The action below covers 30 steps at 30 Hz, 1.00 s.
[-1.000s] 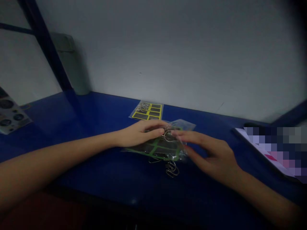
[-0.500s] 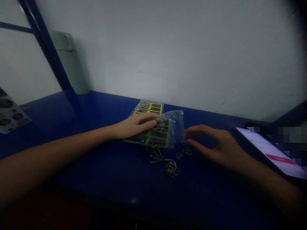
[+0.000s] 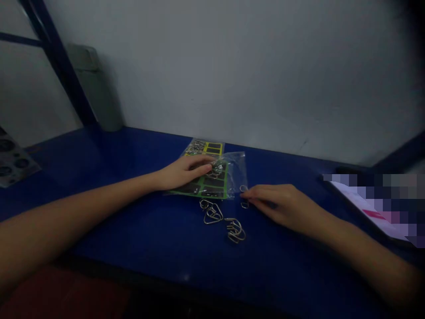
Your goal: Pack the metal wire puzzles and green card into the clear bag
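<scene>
My left hand [image 3: 181, 172] lies flat, fingers stretched out, on a clear plastic bag [image 3: 217, 179] that holds a green-and-black card and some metal wire puzzles. My right hand [image 3: 277, 204] rests on the blue table [image 3: 133, 221] just right of the bag, its fingertips pinched on a small wire puzzle piece [image 3: 244, 197]. Two more wire puzzles, one [image 3: 211, 212] and another [image 3: 235, 230], lie loose on the table in front of the bag.
A second bag with a yellow-and-black card [image 3: 206, 148] lies behind the first, near the white wall. A phone with a lit screen [image 3: 372, 208] lies at the right. A dark blue frame post [image 3: 59, 66] and a grey cylinder [image 3: 96, 93] stand at the back left.
The bag has slid left and back under my left hand. Wire puzzles now lie loose on the table. My right hand came off the bag and closed on a small wire piece.
</scene>
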Available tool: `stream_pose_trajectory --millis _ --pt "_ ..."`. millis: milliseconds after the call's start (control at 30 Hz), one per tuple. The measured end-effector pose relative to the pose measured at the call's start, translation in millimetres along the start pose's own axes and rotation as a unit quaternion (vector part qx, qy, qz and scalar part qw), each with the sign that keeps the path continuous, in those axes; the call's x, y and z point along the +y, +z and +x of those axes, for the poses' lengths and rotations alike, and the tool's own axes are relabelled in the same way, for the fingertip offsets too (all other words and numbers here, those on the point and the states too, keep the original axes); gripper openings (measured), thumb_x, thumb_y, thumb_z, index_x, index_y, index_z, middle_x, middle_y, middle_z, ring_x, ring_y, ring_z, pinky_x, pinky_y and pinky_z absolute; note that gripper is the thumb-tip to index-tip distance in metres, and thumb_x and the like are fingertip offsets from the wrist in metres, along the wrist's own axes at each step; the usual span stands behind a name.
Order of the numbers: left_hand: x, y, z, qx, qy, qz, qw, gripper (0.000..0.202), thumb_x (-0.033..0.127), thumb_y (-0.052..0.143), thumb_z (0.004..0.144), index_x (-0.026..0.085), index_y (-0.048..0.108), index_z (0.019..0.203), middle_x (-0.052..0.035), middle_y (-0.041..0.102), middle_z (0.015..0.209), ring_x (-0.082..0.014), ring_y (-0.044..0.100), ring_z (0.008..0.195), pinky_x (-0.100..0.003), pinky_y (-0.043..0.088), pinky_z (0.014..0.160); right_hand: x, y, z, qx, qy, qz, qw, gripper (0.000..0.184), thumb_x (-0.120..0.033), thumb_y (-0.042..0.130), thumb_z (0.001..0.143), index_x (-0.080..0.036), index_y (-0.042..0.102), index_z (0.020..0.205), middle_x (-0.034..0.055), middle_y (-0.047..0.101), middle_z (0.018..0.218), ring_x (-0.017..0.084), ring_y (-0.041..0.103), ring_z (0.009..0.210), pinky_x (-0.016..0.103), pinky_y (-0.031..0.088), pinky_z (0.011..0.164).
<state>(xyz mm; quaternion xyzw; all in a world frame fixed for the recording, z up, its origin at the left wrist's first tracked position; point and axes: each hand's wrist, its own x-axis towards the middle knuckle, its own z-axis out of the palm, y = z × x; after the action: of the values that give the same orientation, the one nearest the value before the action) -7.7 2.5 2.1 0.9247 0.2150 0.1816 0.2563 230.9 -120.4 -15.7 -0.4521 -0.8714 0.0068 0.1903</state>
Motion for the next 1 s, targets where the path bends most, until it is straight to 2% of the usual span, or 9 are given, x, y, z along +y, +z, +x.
stream_pose_trajectory --millis 167,267,400,500,633,733,833,1000 --pt "1.1 -0.9 -0.7 -0.007 0.003 -0.009 1.000 0.041 0.041 0.034 0.089 0.019 0.045 0.122 -0.0041 0.054 0.117 -0.0156 0.050 0.102 -0.026 0.037 0.088 -3.4 0.9 2.5 0.045 -0.013 -0.031 0.998 0.024 -0.013 0.041 0.083 -0.020 0.059 0.098 0.0040 0.066 0.089 0.014 0.063 0.077 0.026 0.051 0.066" --pt "2.9 -1.0 -1.3 -0.008 0.006 -0.012 1.000 0.041 0.040 0.034 0.089 0.019 0.045 0.122 -0.0039 0.054 0.117 -0.0156 0.050 0.103 -0.026 0.036 0.088 -4.7 -1.5 0.7 0.134 -0.021 -0.063 0.989 0.022 -0.011 0.044 0.081 -0.021 0.060 0.093 0.0040 0.066 0.091 0.014 0.063 0.081 0.026 0.052 0.067" --pt "10.3 1.1 -3.2 -0.028 0.021 -0.038 0.999 0.039 0.039 0.035 0.089 0.021 0.044 0.123 -0.0029 0.050 0.124 -0.0157 0.048 0.107 -0.026 0.036 0.090 -8.8 -5.7 -4.1 0.241 -0.056 -0.152 0.957 0.027 -0.007 0.052 0.076 -0.024 0.060 0.095 0.0032 0.067 0.097 0.015 0.064 0.081 0.025 0.053 0.065" --pt "18.1 4.0 -5.3 -0.049 0.044 -0.071 0.995 0.038 0.037 0.035 0.090 0.021 0.044 0.122 -0.0028 0.049 0.124 -0.0160 0.047 0.109 -0.027 0.035 0.093 -14.2 -5.2 -4.9 0.240 -0.092 -0.177 0.950 0.031 -0.006 0.052 0.075 -0.027 0.061 0.096 0.0017 0.067 0.098 0.015 0.065 0.080 0.024 0.053 0.061" --pt "25.3 7.0 -7.8 -0.069 0.061 -0.102 0.990 0.035 0.036 0.035 0.090 0.020 0.045 0.121 -0.0034 0.051 0.122 -0.0160 0.047 0.110 -0.028 0.034 0.095 -21.7 0.6 -0.4 0.225 -0.135 -0.164 0.951 0.032 -0.006 0.050 0.076 -0.025 0.060 0.099 0.0041 0.067 0.099 0.016 0.064 0.086 0.026 0.054 0.067" --pt "26.5 7.7 -8.6 -0.069 0.067 -0.109 0.989 0.035 0.035 0.035 0.090 0.021 0.044 0.121 -0.0020 0.051 0.122 -0.0148 0.046 0.111 -0.027 0.034 0.095 -24.8 4.3 3.1 0.179 -0.158 -0.128 0.963 0.035 -0.005 0.048 0.077 -0.021 0.057 0.107 0.0071 0.062 0.110 0.016 0.061 0.095 0.026 0.054 0.070" --pt "25.3 7.0 -8.0 -0.071 0.066 -0.105 0.990 0.035 0.035 0.035 0.090 0.021 0.043 0.121 -0.0017 0.050 0.123 -0.0145 0.045 0.112 -0.026 0.033 0.096 -23.6 4.3 3.3 0.144 -0.149 -0.113 0.972 0.041 -0.003 0.044 0.077 -0.023 0.054 0.112 0.0057 0.055 0.120 0.016 0.057 0.101 0.027 0.054 0.072" --pt "17.9 3.6 -4.8 -0.043 0.028 -0.070 0.996 0.039 0.039 0.034 0.089 0.019 0.043 0.122 -0.0038 0.049 0.124 -0.0160 0.047 0.109 -0.027 0.034 0.094 -18.9 -2.0 -0.9 0.194 -0.108 -0.119 0.968 0.037 -0.004 0.049 0.075 -0.024 0.057 0.105 0.0044 0.064 0.108 0.017 0.062 0.093 0.028 0.053 0.071"
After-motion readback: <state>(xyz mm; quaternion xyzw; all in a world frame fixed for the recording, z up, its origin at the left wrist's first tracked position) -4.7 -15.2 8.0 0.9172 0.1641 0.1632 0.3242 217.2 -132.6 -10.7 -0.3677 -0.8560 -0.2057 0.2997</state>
